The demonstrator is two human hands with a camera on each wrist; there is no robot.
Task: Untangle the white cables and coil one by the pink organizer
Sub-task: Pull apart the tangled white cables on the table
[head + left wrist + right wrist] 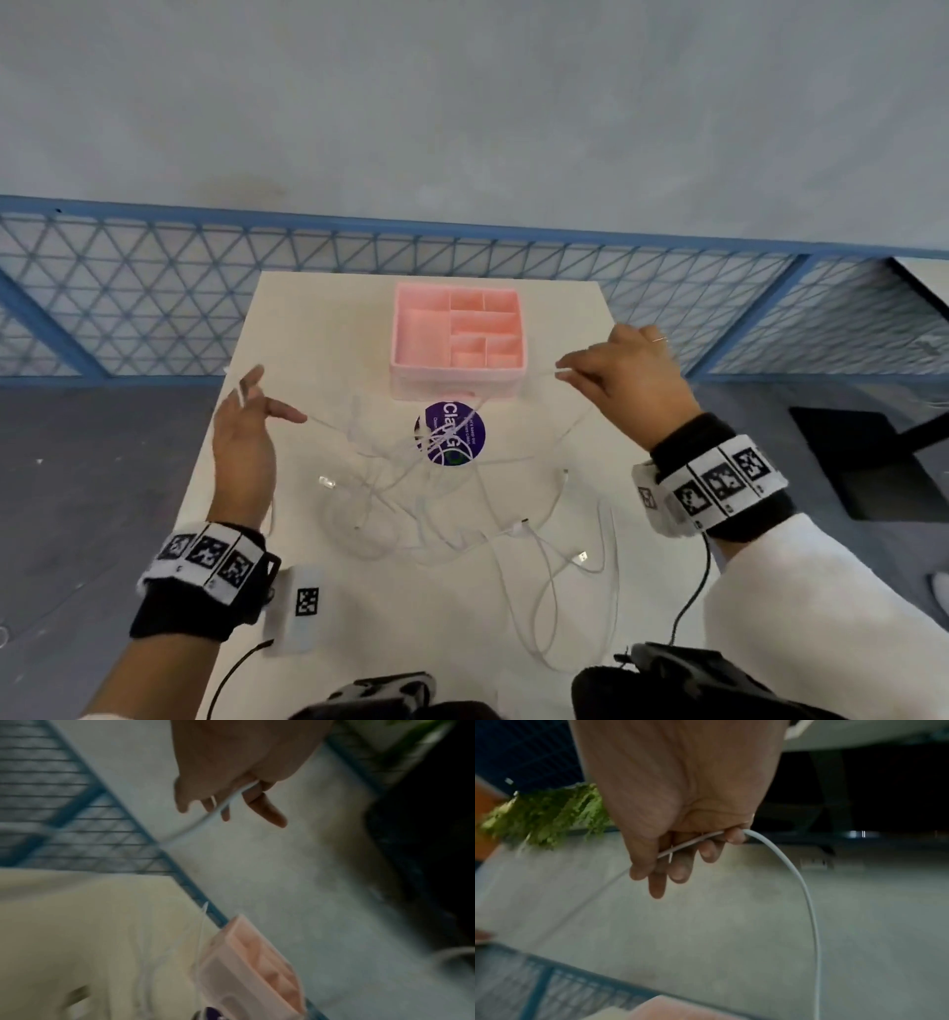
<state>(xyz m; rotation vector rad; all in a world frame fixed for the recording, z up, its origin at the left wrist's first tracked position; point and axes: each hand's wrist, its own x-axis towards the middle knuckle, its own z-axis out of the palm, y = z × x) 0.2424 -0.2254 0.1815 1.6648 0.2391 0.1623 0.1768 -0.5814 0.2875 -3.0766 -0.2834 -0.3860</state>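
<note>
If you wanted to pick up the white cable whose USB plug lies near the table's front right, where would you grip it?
I would pinch the USB plug itself, probably from above. It lies flat on the table, apart from the tangle, and its rigid body should give firmer purchase than the thin cord. Both hands already hold cable: left hand, right hand.

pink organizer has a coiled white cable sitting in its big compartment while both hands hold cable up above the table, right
Not quite. The pink plastic organizer holds nothing: in the head view all its compartments are bare. The tangled white cables lie loose on the cream table in front of it. The rest stands: the left hand and right hand each hold cable above the table.
</note>
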